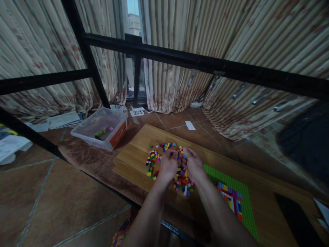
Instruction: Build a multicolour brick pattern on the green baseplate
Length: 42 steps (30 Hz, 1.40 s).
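Two hands together over loose bricks [180, 178] on wooden board [133, 157]. Left hand [168, 164] curled, fingertips pinched toward right hand [192, 164]; right fingers also curled, nipping a tiny piece between the two hands, colour too small to tell for sure. Both grips closed on that small piece, seemingly pressing or pulling it.

Just right of right hand: green baseplate [244, 192] with partly filled colour pattern [231, 199]. Under and left of left hand: scattered pile of bricks, more beyond fingertips.

Risks, judged only: piece very small, pinch by fingertips alone, so slip likely, drop into pile and lost among same-coloured bricks. Forearms low over pile, could sweep bricks off near board edge onto tiled floor. Right wrist close to baseplate, nudge could shift it or knock set bricks loose. Dim light, colour mix-up possible.

Farther left beyond left hand: clear plastic bin [100, 128] holding few bricks, well apart. Beyond that: black frame bar [205, 65], curtains [180, 51].
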Tool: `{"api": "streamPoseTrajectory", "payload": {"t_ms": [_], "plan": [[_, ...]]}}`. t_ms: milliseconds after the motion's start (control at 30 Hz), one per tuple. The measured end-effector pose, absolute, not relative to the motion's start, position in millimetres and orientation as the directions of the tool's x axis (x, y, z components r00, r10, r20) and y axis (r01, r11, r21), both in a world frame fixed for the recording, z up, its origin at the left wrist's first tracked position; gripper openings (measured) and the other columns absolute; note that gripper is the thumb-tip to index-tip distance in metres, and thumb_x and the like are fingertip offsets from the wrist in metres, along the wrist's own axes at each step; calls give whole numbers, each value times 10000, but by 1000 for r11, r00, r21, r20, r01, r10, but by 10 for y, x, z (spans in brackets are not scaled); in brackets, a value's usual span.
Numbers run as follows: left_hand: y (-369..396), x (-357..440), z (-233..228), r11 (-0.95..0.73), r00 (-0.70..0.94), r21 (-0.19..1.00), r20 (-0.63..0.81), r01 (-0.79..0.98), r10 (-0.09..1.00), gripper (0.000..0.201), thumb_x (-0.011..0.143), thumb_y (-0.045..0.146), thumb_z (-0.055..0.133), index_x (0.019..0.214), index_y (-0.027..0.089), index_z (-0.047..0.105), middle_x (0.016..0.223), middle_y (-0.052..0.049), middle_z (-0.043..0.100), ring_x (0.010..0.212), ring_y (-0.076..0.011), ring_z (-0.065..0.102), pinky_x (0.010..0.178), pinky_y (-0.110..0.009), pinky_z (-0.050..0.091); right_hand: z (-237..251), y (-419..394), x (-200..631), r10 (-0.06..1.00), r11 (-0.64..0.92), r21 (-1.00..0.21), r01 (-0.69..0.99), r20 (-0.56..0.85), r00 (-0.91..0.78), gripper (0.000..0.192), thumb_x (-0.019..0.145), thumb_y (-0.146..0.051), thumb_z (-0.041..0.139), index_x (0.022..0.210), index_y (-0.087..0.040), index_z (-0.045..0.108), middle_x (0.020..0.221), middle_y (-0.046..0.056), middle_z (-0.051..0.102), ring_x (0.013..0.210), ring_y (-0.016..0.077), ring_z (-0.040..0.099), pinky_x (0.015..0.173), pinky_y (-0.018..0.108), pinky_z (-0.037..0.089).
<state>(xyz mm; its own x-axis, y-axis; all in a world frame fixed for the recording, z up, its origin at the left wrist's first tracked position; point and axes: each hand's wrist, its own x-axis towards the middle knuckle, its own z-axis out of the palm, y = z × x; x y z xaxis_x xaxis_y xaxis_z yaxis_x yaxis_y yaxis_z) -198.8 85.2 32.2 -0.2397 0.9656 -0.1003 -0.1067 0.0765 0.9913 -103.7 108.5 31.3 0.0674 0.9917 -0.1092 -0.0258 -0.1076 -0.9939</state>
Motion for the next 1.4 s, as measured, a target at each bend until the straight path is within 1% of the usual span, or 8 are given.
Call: {"api": "streamPoseTrajectory", "payload": {"t_ms": [100, 167, 367, 633, 767, 933, 1167, 1400], "plan": [[873, -2082, 297, 195, -251, 980, -179, 42, 951, 119, 803, 187, 468, 742, 189, 571, 555, 19, 547, 528, -137, 538, 547, -232, 401, 181, 1196, -890, 998, 63, -879, 473, 68, -7, 250, 816, -406, 535, 698, -214, 641, 584, -6, 603, 532, 143, 520, 529, 260, 349], [852, -2120, 321, 224, -261, 958, -173, 181, 950, 116, 772, 147, 486, 742, 184, 592, 590, -14, 584, 612, -166, 582, 600, -250, 416, 114, 1226, -847, 991, 130, -802, 583, 111, -68, 177, 790, -315, 569, 673, -221, 663, 617, 11, 638, 601, 166, 559, 586, 276, 359], [776, -2112, 399, 216, -266, 878, -106, 427, 958, 139, 734, 110, 509, 670, 193, 600, 634, -67, 641, 681, -206, 613, 666, -274, 432, 132, 1174, -922, 937, 331, -583, 742, 113, -329, 162, 790, -189, 567, 819, -240, 718, 805, 48, 718, 741, 202, 637, 662, 290, 401], [795, -2299, 493, 216, -258, 832, -91, 512, 962, 253, 819, 129, 433, 791, 165, 682, 817, -110, 707, 796, -203, 642, 724, -273, 434, 366, 1267, -989, 910, 389, -534, 751, 95, -404, 216, 870, -232, 512, 892, -234, 727, 884, 40, 737, 824, 193, 664, 735, 280, 441], [808, -2457, 553, 257, -371, 850, -79, 459, 925, 256, 831, 171, 451, 886, 160, 700, 873, -95, 718, 814, -190, 641, 711, -256, 432, 400, 1441, -1198, 913, 399, -449, 799, 118, -389, 234, 888, -215, 489, 953, -225, 714, 967, 45, 719, 885, 173, 651, 788, 256, 437], [853, -2605, 503, 212, -499, 934, -43, 287, 866, 230, 802, 230, 507, 888, 149, 704, 835, -85, 715, 783, -182, 638, 684, -248, 437, 358, 1707, -1494, 895, 433, -268, 861, 10, -446, 248, 871, -253, 536, 1073, -229, 678, 1109, 73, 667, 969, 203, 630, 817, 277, 436], [914, -2691, 414, 104, -509, 994, -100, -21, 855, 168, 751, 261, 547, 770, 144, 665, 700, -23, 646, 606, -130, 572, 565, -220, 424, 246, 1856, -1600, 864, 469, -251, 847, -69, -499, 209, 800, -247, 619, 990, -204, 696, 1023, 88, 689, 970, 224, 627, 806, 281, 430], [912, -2725, 418, 80, -514, 995, -99, -59, 852, 169, 734, 276, 569, 754, 134, 658, 677, -8, 627, 581, -121, 555, 554, -217, 421, 262, 1704, -1544, 856, 486, -256, 836, -50, -514, 170, 779, -213, 601, 926, -184, 680, 948, 94, 703, 926, 236, 632, 790, 306, 431]]}}
